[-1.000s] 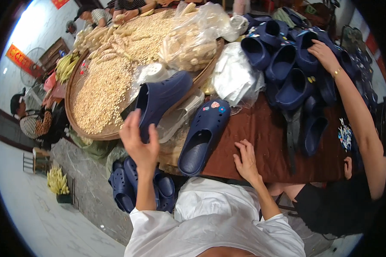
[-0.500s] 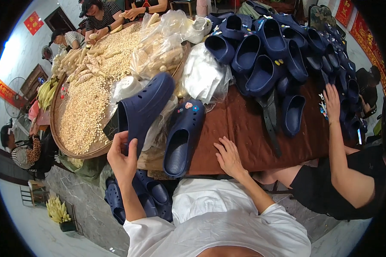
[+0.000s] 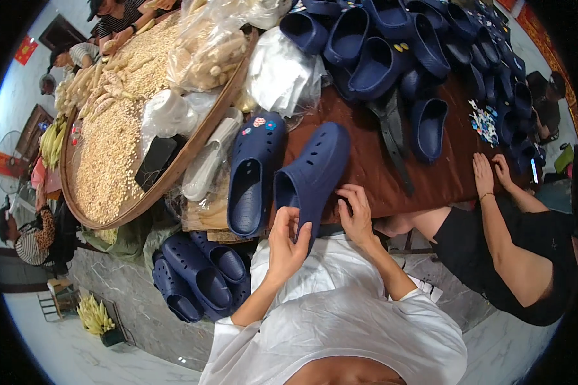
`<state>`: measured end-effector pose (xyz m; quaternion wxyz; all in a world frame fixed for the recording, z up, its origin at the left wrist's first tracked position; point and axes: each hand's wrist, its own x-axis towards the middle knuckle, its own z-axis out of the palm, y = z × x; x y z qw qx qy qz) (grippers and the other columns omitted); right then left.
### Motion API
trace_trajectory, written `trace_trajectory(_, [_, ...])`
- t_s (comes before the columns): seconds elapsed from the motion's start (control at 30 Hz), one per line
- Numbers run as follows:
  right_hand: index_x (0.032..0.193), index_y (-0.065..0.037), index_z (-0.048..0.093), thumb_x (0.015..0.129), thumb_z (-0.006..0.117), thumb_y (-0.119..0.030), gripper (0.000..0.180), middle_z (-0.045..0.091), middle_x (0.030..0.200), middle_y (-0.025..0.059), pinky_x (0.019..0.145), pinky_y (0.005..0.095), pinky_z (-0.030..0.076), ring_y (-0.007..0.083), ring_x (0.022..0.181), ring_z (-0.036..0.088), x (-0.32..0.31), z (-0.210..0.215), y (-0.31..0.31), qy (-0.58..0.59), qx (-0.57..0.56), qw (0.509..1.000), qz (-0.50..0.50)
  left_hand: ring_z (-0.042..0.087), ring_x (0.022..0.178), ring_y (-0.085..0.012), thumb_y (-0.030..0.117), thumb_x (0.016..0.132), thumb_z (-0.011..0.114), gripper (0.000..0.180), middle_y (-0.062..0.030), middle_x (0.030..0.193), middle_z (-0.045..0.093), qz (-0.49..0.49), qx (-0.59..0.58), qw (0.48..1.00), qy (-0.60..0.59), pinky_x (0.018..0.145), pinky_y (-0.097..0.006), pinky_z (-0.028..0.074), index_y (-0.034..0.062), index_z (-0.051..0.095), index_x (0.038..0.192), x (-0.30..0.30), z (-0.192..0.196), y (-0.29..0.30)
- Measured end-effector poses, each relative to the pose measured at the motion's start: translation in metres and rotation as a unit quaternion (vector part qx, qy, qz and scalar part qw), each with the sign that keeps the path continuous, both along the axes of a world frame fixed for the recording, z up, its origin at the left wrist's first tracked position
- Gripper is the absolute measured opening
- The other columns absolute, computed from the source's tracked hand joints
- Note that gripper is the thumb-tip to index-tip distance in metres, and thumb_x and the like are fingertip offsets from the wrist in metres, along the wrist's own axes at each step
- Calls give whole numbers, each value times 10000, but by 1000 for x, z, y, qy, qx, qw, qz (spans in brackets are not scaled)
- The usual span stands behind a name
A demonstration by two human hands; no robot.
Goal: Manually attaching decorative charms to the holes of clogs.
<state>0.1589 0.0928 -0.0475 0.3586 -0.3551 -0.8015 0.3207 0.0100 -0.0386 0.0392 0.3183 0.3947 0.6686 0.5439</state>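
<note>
A plain navy clog (image 3: 315, 173) lies on the brown table (image 3: 379, 173) right in front of me. My left hand (image 3: 286, 240) holds its heel end. My right hand (image 3: 355, 208) touches its right side near the table edge. Just left of it lies a second navy clog (image 3: 253, 173) with small coloured charms on its toe.
A heap of navy clogs (image 3: 392, 45) fills the far table. A big round basket (image 3: 192, 144) of corn kernels and cobs sits at left, with plastic bags (image 3: 282, 70) beside it. More clogs (image 3: 196, 276) lie on the floor. Another person's hands (image 3: 488, 173) rest at right near loose charms (image 3: 485, 122).
My left hand has brought the plain clog down from the air onto the table beside the charmed clog. My right hand has moved onto it. The neighbour's hands drew back to the table edge.
</note>
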Motion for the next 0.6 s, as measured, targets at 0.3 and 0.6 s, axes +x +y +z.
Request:
trace_trajectory(0.3, [1133, -40, 650, 879, 598, -6, 262, 560, 1189, 162, 931, 422, 474, 362, 1088, 580, 14, 3, -9, -19, -25, 999, 6, 588, 945, -400, 20, 882, 613, 365, -215, 1063, 540, -13, -74, 954, 291, 797, -445, 491, 10, 539, 1239, 11, -38, 21])
trace_trajectory(0.6, [1164, -42, 634, 903, 588, -48, 266, 549, 1203, 166, 950, 442, 457, 363, 1111, 565, 1, 11, 14, -32, -20, 999, 13, 564, 1031, -404, 38, 878, 626, 407, -221, 1097, 567, -36, -5, 976, 213, 841, -454, 480, -3, 535, 1272, -5, -29, 46])
